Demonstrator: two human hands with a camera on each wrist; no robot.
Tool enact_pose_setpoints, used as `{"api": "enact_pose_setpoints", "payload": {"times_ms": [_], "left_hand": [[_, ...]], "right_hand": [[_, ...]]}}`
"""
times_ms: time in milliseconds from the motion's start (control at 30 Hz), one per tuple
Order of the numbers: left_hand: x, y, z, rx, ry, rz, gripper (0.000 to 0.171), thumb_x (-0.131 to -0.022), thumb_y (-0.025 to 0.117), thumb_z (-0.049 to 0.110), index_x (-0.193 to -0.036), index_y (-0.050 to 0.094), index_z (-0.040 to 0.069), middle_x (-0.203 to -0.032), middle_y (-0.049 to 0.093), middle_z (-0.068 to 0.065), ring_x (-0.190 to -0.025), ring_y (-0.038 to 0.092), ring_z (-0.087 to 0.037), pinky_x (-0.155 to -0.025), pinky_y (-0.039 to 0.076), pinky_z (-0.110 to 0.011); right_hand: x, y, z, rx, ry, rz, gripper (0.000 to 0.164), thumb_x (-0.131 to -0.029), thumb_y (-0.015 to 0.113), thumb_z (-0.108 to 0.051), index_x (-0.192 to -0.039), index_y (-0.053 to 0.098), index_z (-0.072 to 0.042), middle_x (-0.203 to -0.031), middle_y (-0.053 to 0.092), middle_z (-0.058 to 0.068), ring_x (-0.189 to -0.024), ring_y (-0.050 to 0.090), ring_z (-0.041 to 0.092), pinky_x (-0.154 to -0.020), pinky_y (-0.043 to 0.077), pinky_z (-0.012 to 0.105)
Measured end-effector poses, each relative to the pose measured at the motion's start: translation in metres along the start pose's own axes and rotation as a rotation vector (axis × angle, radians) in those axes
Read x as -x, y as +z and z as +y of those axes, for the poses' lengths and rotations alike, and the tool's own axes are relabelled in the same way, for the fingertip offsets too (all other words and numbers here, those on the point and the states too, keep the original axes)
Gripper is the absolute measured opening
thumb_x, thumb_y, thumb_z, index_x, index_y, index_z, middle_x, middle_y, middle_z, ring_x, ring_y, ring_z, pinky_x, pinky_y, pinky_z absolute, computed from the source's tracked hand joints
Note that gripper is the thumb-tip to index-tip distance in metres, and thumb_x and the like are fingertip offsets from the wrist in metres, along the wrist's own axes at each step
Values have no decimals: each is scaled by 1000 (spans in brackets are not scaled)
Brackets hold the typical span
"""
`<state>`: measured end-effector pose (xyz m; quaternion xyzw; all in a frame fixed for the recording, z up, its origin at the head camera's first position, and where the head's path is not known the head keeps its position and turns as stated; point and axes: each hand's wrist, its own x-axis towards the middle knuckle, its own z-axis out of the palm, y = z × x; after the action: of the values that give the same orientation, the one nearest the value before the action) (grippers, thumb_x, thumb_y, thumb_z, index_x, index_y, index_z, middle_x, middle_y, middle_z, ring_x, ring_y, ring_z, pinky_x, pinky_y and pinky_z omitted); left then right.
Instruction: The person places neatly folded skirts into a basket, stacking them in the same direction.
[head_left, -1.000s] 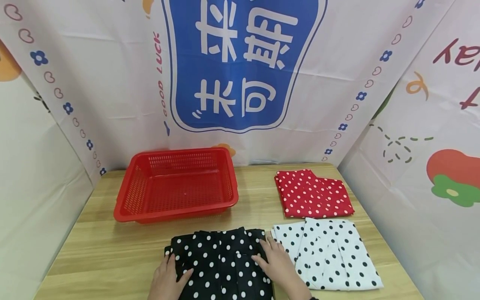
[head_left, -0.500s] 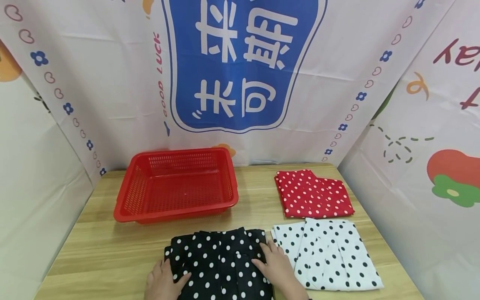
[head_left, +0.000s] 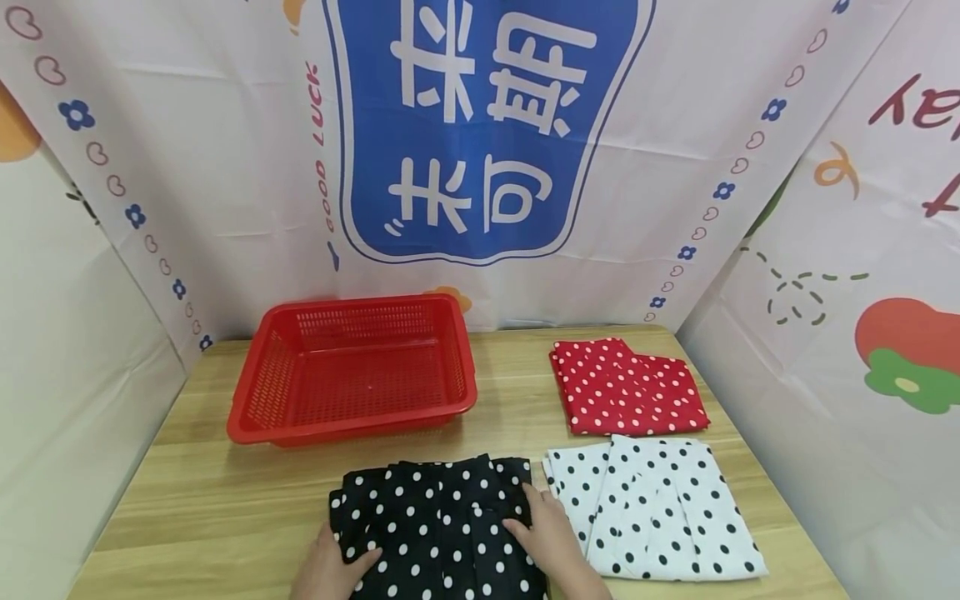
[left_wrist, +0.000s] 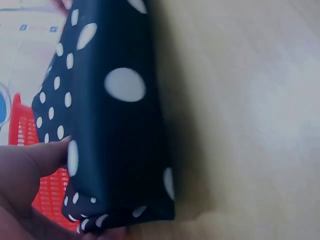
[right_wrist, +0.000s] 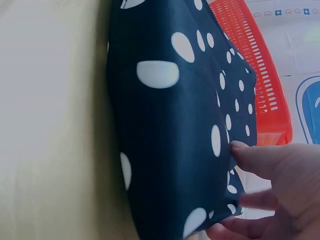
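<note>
Folded black cloth with white polka dots (head_left: 438, 525) sits at the near middle of the light wood-grain table (head_left: 187, 475). Left hand (head_left: 328, 567) pinches its left edge, thumb on top, fingers at the underside; right hand (head_left: 553, 537) grips the right edge likewise. Just right: folded white cloth with black dots (head_left: 667, 508). Beyond that, folded red cloth with white dots (head_left: 630, 387). Red perforated plastic basket (head_left: 352, 431) stands at back left.

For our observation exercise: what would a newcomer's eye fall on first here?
Probably the big blue panel on the white backdrop and the red basket at the back left of the table. Then the black spotted cloth at the front, held by left hand and right hand.
</note>
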<state>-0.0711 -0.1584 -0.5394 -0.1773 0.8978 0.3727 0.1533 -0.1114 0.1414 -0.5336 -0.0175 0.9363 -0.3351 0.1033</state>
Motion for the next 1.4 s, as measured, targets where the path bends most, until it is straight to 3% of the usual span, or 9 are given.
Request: {"api": "enact_pose_setpoints", "payload": {"times_ms": [100, 200, 367, 567, 867, 1167, 1400], "left_hand": [[-2, -2, -3, 126, 2, -80, 85, -81, 80, 21, -132, 24, -18, -124, 44, -39, -111, 49, -51, -99, 38, -63], [-3, -4, -6, 191, 10, -113, 81, -80, 79, 17, -130, 26, -19, -122, 46, -39, -109, 51, -51, -97, 41, -61], [-2, -6, -6, 227, 32, -110, 75, -80, 78, 11, -130, 32, -21, -121, 49, -38, -107, 53, -48, -94, 44, -58], [0, -9, -2, 286, 27, -80, 71, -79, 77, 3, -129, 34, -21, -121, 52, -40, -109, 54, -49, -93, 45, -58], [7, -23, 8, 374, 49, -75, 72, -80, 77, 3, -133, 34, -21, -124, 51, -40, -109, 57, -47, -93, 45, -59], [20, -35, 28, 388, 65, -76, 75, -81, 77, 4, -134, 32, -21, -125, 51, -39, -109, 57, -45, -93, 46, -58], [29, -45, 42, 422, 78, -83, 76, -80, 78, 5, -137, 32, -18, -125, 53, -37, -108, 59, -42, -91, 49, -55]], "right_hand": [[0, 2, 2, -111, 61, 10, 71, -84, 77, -24, -136, 43, 12, -126, 53, 30, -115, 52, 44, -96, 44, 59], [0, 1, 4, -193, 106, 2, 71, -83, 77, -21, -135, 41, 14, -122, 57, 28, -111, 56, 41, -94, 46, 57], [1, -2, 5, -323, 132, -53, 58, -84, 74, -15, -126, 48, 15, -102, 64, 18, -90, 63, 29, -79, 55, 47], [0, -6, 5, -459, 121, -102, 34, -83, 70, -4, -110, 60, 12, -93, 67, 9, -83, 64, 19, -75, 56, 39], [0, -30, -4, -486, 111, -149, 28, -85, 69, -4, -108, 63, 11, -91, 69, 7, -82, 65, 17, -75, 55, 37], [6, -51, -10, -508, 77, -112, 32, -85, 68, -3, -111, 61, 13, -93, 70, 10, -85, 66, 21, -78, 55, 39], [11, -70, -17, -535, 68, -98, 28, -83, 69, -3, -106, 63, 12, -87, 69, 6, -82, 64, 18, -75, 53, 33]]}}
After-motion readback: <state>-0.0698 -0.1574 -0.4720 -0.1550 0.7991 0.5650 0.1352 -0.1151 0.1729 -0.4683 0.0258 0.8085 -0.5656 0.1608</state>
